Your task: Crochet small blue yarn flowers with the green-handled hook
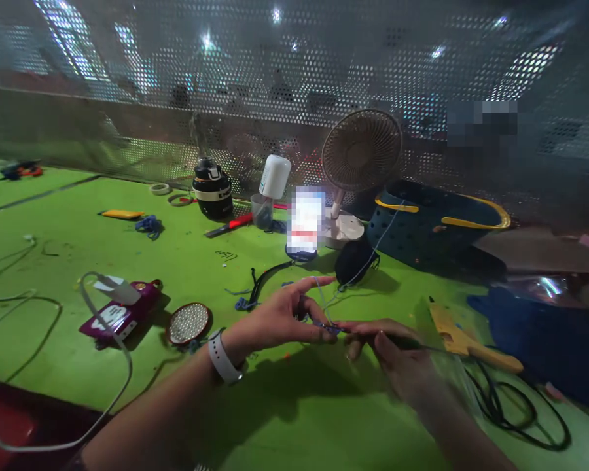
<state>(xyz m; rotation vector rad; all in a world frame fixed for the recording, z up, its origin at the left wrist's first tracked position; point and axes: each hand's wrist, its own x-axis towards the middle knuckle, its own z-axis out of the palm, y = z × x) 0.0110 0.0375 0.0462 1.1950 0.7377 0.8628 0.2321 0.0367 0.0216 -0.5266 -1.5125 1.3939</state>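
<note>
My left hand (277,317) pinches a small piece of blue crochet work (330,329) between thumb and fingers, its index finger stretched out with yarn over it. A strand of light blue yarn (375,247) runs from that finger up toward the dark basket. Beside it, my right hand (402,360) is closed around a thin crochet hook, whose tip meets the work at my left fingertips; much of the hook is hidden by the fingers. Just beyond the hands sits a dark round bundle (354,263), with the strand passing in front of it.
A lit phone (305,222) stands ahead, near a fan (362,150). A dark basket (422,242) with yellow handles and a yellow glue gun (454,333) with a coiled cord lie right. Leftward are a purple case (122,317) with cable, a round studded disc (190,324) and a black bottle (213,196).
</note>
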